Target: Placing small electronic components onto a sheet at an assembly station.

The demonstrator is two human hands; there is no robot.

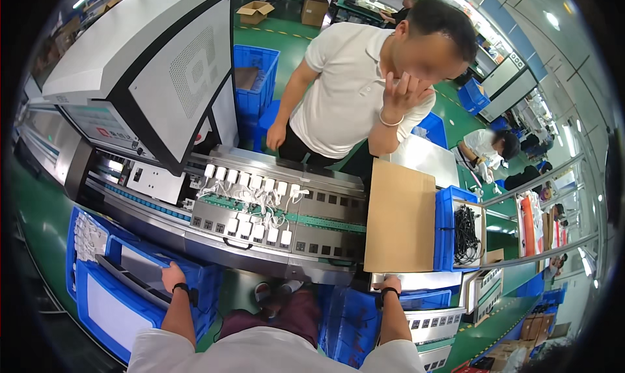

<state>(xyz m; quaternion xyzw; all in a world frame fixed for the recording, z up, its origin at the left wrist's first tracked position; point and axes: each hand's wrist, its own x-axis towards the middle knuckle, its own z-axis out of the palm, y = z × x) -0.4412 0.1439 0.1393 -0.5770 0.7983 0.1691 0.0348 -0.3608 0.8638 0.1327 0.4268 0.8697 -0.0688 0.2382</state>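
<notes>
My left hand (pixel 173 277) is closed over the rim of a blue crate (pixel 146 288), beside a dark flat panel that lies across it. My right hand (pixel 388 283) rests at the front edge of a metal bench (pixel 420 281); its fingers are too foreshortened to read. In front of me runs a metal conveyor line (pixel 332 243) with green tracks and rows of sockets. Several white power adapters (pixel 258 232) stand plugged in two rows, their white cables tangled between them. Neither hand touches the adapters.
A person (pixel 355 86) in a white shirt stands across the line, one hand raised to the face. A big white machine (pixel 176 73) covers the left of the line. At right are a cardboard sheet (pixel 400 223) and a blue crate of black cables (pixel 466 235). Another blue crate (pixel 351 321) sits below.
</notes>
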